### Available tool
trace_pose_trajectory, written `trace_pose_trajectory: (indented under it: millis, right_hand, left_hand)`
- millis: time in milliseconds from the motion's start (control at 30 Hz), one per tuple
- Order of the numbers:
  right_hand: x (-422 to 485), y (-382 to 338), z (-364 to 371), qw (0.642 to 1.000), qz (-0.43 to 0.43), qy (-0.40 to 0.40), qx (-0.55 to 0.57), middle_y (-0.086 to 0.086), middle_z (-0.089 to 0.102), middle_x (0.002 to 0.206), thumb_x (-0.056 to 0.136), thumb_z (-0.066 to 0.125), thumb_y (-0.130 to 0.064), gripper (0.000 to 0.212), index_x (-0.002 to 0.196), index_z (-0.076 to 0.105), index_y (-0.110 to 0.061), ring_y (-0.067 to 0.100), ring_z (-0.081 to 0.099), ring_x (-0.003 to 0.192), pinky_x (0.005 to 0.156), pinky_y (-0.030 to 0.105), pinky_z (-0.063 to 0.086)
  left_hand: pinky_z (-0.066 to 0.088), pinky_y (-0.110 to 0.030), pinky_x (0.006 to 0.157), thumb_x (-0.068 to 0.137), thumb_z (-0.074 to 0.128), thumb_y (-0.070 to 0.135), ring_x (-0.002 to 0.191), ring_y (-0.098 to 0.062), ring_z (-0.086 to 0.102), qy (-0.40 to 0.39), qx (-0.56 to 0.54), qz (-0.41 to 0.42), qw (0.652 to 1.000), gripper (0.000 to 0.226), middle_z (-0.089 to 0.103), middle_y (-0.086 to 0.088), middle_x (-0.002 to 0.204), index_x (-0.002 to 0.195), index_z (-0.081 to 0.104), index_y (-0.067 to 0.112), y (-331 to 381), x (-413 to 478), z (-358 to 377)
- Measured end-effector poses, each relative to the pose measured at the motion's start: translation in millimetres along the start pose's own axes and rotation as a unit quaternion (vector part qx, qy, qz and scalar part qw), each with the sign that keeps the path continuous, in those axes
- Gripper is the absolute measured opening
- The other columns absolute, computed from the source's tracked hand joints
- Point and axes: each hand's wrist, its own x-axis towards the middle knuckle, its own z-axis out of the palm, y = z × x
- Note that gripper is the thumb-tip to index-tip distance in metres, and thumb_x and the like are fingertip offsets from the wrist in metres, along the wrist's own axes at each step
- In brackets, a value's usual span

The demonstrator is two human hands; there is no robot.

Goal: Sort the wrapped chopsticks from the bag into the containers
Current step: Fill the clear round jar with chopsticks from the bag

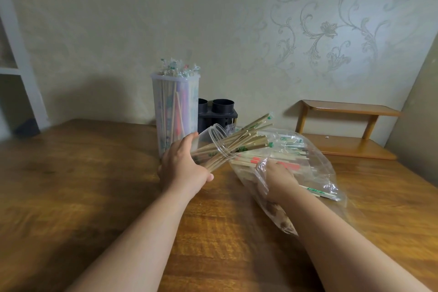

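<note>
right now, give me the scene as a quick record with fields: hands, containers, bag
left hand: grips the clear jar, tilted, mouth toward the plastic bag
jar contents: green-printed chopsticks sticking out of the mouth
right hand: inside the plastic bag, at the chopsticks; grip unclear
bag: lies on the table, red- and green-printed pairs inside
tall container: upright behind the jar, packed full
black holder: two round tubes, beside the tall container
</note>
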Motion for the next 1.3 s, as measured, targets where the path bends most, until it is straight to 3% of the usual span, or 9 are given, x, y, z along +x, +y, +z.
trace_pose_trajectory:
  millis: [133, 400, 500, 600, 767, 900, 1067, 1167, 1300]
  right_hand:
    - [-4.9, 1.0, -2.2, 0.998, 0.002, -0.014, 0.058, 0.007, 0.039, 0.153, 0.101, 0.050, -0.027, 0.058, 0.154, 0.027, -0.020, 0.029, 0.042, 0.137, 0.112, 0.038, 0.037]
    - [-7.0, 1.3, 2.0, 0.997, 0.028, -0.044, 0.060, 0.007, 0.057, 0.131, 0.097, 0.053, -0.027, 0.040, 0.136, 0.051, -0.017, 0.027, 0.055, 0.116, 0.097, 0.036, 0.046]
    - [-11.4, 0.9, 1.5, 0.998, 0.012, -0.032, 0.043, 0.008, 0.055, 0.135, 0.098, 0.051, -0.024, 0.039, 0.136, 0.050, -0.017, 0.027, 0.053, 0.119, 0.091, 0.033, 0.043]
    - [-14.7, -1.3, 0.8, 0.999, -0.002, -0.032, -0.001, 0.010, 0.052, 0.140, 0.099, 0.047, -0.018, 0.045, 0.143, 0.043, -0.013, 0.029, 0.052, 0.124, 0.099, 0.036, 0.044]
    - [-23.7, -2.8, -1.7, 0.996, -0.051, -0.049, -0.060, 0.008, 0.058, 0.129, 0.098, 0.045, -0.017, 0.032, 0.127, 0.056, -0.009, 0.028, 0.057, 0.114, 0.086, 0.033, 0.045]
    - [-28.3, -2.0, -11.9, 0.997, -0.074, -0.030, -0.022, 0.007, 0.061, 0.121, 0.100, 0.042, -0.016, 0.027, 0.121, 0.058, -0.009, 0.025, 0.059, 0.105, 0.090, 0.036, 0.050]
    - [-35.7, -4.7, -22.0, 0.998, -0.063, -0.003, 0.001, 0.002, 0.062, 0.118, 0.099, 0.051, -0.042, 0.033, 0.119, 0.057, -0.017, 0.020, 0.055, 0.096, 0.083, 0.035, 0.047]
    - [-45.8, -8.3, -30.6, 0.998, -0.052, 0.023, -0.004, -0.002, 0.061, 0.099, 0.089, 0.064, -0.048, 0.030, 0.101, 0.060, -0.021, 0.020, 0.059, 0.090, 0.079, 0.035, 0.053]
    - [-54.1, -13.1, -37.6, 0.993, -0.050, 0.102, -0.035, -0.004, 0.060, 0.077, 0.082, 0.065, -0.042, 0.023, 0.083, 0.060, -0.019, 0.020, 0.061, 0.075, 0.068, 0.033, 0.056]
  left_hand:
    - [0.043, -0.053, 0.105, 0.058, 0.092, 0.017, 0.133, -0.024, 0.039, 0.001, -0.001, 0.000, 1.000, 0.104, 0.042, 0.009, 0.146, 0.142, 0.037, 0.043, -0.5, -0.4, 0.9]
    - [0.045, -0.054, 0.103, 0.058, 0.092, 0.018, 0.132, -0.024, 0.040, 0.002, -0.001, 0.000, 1.000, 0.104, 0.042, 0.009, 0.146, 0.142, 0.036, 0.044, 0.0, -0.3, 2.0]
    - [0.043, -0.053, 0.104, 0.057, 0.092, 0.018, 0.132, -0.024, 0.039, 0.005, -0.001, 0.006, 1.000, 0.104, 0.043, 0.009, 0.146, 0.141, 0.036, 0.044, -1.3, 0.4, 2.2]
    - [0.042, -0.053, 0.105, 0.058, 0.092, 0.018, 0.133, -0.024, 0.037, 0.005, 0.000, 0.007, 1.000, 0.104, 0.042, 0.010, 0.146, 0.142, 0.036, 0.044, -1.1, 0.8, 1.0]
    - [0.042, -0.053, 0.106, 0.059, 0.092, 0.019, 0.134, -0.024, 0.036, 0.006, 0.000, 0.005, 1.000, 0.104, 0.041, 0.010, 0.148, 0.143, 0.036, 0.043, 0.0, -0.4, 0.0]
    - [0.041, -0.053, 0.107, 0.059, 0.092, 0.020, 0.135, -0.023, 0.035, 0.001, -0.001, 0.000, 1.000, 0.104, 0.040, 0.010, 0.149, 0.143, 0.036, 0.043, 0.4, 0.0, -0.9]
    - [0.041, -0.053, 0.107, 0.061, 0.092, 0.018, 0.136, -0.024, 0.034, -0.007, -0.009, -0.006, 1.000, 0.103, 0.039, 0.009, 0.149, 0.144, 0.035, 0.043, 1.0, 0.8, -2.7]
    - [0.041, -0.054, 0.107, 0.061, 0.091, 0.018, 0.136, -0.024, 0.033, -0.011, -0.008, -0.009, 1.000, 0.103, 0.038, 0.009, 0.149, 0.143, 0.035, 0.044, 1.5, -0.1, -2.8]
    - [0.040, -0.052, 0.108, 0.063, 0.090, 0.017, 0.136, -0.024, 0.033, -0.010, -0.015, -0.010, 1.000, 0.102, 0.038, 0.010, 0.150, 0.143, 0.035, 0.044, 1.5, 0.1, -2.9]
